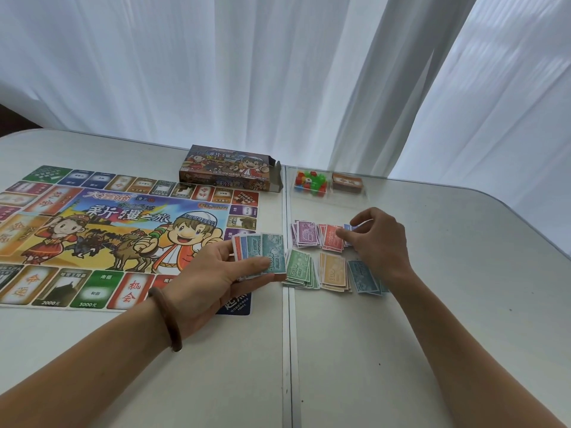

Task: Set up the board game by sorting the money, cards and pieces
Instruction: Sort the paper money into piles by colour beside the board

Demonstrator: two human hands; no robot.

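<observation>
Left hand is gripping a fanned stack of play money, thumb on top, over the near right corner of the game board. Right hand is curling over the sorted piles and pinching a bluish note just beside the red pile. Purple pile is sitting left of the red one. Green pile, orange pile and blue pile are lying in the nearer row. Clear tray of coloured pieces and card deck are sitting at the far edge of the table, right of the open game box.
</observation>
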